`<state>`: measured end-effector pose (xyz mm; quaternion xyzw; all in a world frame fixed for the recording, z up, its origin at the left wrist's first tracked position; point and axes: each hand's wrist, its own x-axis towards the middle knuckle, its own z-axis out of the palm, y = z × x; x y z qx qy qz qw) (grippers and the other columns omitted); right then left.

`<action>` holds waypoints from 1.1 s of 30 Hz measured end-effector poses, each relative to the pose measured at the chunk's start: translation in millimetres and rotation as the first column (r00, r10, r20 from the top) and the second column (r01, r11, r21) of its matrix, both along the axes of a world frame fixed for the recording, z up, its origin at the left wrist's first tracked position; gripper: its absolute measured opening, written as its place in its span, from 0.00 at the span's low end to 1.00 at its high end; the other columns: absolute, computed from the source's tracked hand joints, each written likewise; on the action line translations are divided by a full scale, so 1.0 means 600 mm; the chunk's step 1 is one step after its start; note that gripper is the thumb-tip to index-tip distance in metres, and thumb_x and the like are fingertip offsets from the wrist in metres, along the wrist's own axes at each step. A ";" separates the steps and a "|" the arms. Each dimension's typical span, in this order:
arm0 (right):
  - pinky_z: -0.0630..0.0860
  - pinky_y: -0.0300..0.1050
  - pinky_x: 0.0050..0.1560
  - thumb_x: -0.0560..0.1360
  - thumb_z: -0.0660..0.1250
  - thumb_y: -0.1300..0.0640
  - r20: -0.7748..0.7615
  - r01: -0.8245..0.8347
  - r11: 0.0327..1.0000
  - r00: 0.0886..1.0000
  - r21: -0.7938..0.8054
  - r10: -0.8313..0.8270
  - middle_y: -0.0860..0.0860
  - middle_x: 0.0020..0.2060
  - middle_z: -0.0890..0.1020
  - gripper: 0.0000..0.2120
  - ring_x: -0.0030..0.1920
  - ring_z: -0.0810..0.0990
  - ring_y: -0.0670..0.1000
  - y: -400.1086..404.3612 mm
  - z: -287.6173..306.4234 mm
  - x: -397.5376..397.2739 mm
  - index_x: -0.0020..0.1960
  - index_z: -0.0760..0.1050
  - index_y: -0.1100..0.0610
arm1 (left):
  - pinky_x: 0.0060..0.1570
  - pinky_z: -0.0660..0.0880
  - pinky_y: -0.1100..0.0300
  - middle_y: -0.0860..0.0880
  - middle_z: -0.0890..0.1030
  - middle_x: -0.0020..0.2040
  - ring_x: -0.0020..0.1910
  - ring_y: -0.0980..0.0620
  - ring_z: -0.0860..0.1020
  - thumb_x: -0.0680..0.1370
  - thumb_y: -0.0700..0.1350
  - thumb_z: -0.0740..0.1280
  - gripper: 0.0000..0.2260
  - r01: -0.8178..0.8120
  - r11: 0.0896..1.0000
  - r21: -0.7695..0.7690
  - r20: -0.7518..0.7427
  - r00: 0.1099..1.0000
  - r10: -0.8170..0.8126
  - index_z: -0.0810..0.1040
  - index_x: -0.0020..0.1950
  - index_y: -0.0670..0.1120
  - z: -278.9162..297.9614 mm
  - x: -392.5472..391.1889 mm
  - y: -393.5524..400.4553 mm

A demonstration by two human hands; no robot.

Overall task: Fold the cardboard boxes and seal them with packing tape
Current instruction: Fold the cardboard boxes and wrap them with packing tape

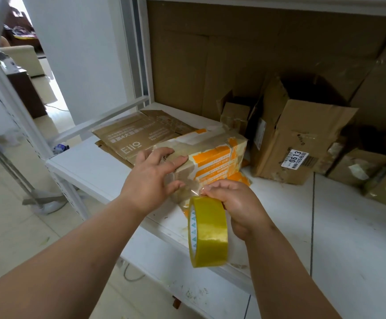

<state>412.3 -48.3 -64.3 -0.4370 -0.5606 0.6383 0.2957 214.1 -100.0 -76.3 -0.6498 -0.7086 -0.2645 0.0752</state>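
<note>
A small cardboard box [217, 155] with orange and white tape stripes stands on the white shelf [90, 166]. My left hand [155, 176] lies on the box's near end, fingers spread and pressing a clear strip of tape against it. My right hand [235, 203] grips a roll of yellowish packing tape [207, 231] just in front of the box, thumb and fingers pinching where the strip leaves the roll. The strip stretches from the roll up onto the box.
A flattened printed carton [129, 137] lies behind the box at the left. A larger open box with a 0613 label [298, 143] stands to the right, smaller boxes [371, 176] beyond it. Cardboard sheets [210, 54] line the back wall. The shelf's front edge runs under my wrists.
</note>
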 end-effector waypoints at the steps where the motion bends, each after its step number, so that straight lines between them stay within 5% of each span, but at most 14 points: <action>1: 0.76 0.50 0.50 0.75 0.71 0.62 -0.007 0.002 1.000 1.000 -0.006 -0.002 0.59 0.41 0.83 0.08 0.43 0.80 0.55 0.000 0.000 -0.001 0.48 0.80 0.68 | 0.58 0.69 0.46 0.45 0.76 0.67 0.58 0.36 0.70 0.70 0.52 0.77 0.26 0.007 1.000 0.013 -0.016 1.000 -0.006 0.78 0.68 0.54 -0.001 -0.001 -0.001; 6: 0.77 0.59 0.58 0.75 0.70 0.62 0.004 -0.007 1.000 1.000 0.019 0.007 0.64 0.43 0.83 0.05 0.45 0.80 0.59 -0.006 0.002 -0.011 0.44 0.81 0.65 | 0.60 0.60 0.55 0.48 0.72 0.69 0.60 0.42 0.66 0.72 0.56 0.74 0.28 0.056 0.996 -0.074 -0.064 0.996 -0.061 0.72 0.71 0.62 0.008 -0.016 0.007; 10: 0.77 0.63 0.58 0.75 0.70 0.64 -0.040 -0.036 0.999 0.999 -0.031 0.035 0.59 0.38 0.83 0.05 0.43 0.80 0.59 -0.007 0.005 -0.023 0.41 0.81 0.61 | 0.59 0.57 0.60 0.52 0.68 0.71 0.58 0.50 0.62 0.77 0.58 0.68 0.27 0.130 0.964 -0.233 -0.117 0.980 -0.160 0.59 0.71 0.69 0.029 -0.053 0.014; 18: 0.78 0.51 0.44 0.74 0.69 0.67 -0.113 -0.024 0.993 0.994 -0.113 0.011 0.58 0.35 0.82 0.01 0.36 0.80 0.55 -0.006 0.009 -0.035 0.43 0.79 0.65 | 0.57 0.63 0.59 0.52 0.74 0.68 0.53 0.51 0.65 0.77 0.57 0.68 0.23 0.203 0.957 -0.207 -0.186 0.952 -0.242 0.69 0.71 0.63 0.039 -0.060 0.027; 24: 0.80 0.43 0.35 0.73 0.69 0.68 -0.136 0.017 0.992 0.990 -0.129 -0.035 0.63 0.42 0.81 0.12 0.36 0.81 0.54 -0.005 0.010 -0.036 0.54 0.77 0.74 | 0.60 0.64 0.57 0.58 0.70 0.65 0.57 0.53 0.63 0.75 0.63 0.66 0.24 0.184 0.953 -0.241 -0.066 0.976 -0.206 0.68 0.71 0.68 0.038 -0.063 0.033; 27: 0.79 0.44 0.38 0.74 0.69 0.68 -0.132 0.052 0.990 0.989 -0.128 -0.069 0.62 0.41 0.81 0.11 0.37 0.80 0.55 -0.004 0.008 -0.036 0.53 0.77 0.74 | 0.55 0.63 0.58 0.57 0.70 0.62 0.55 0.52 0.62 0.70 0.71 0.61 0.30 0.115 0.979 -0.168 -0.073 0.989 -0.129 0.69 0.72 0.65 0.029 -0.046 0.028; 33: 0.75 0.55 0.50 0.76 0.69 0.64 -0.106 0.126 0.985 0.985 -0.119 -0.139 0.60 0.39 0.80 0.03 0.41 0.78 0.58 -0.001 0.007 -0.029 0.43 0.78 0.64 | 0.58 0.66 0.55 0.53 0.72 0.67 0.57 0.48 0.62 0.74 0.63 0.68 0.27 0.056 0.996 -0.069 -0.047 0.997 -0.060 0.70 0.73 0.62 0.007 -0.028 0.026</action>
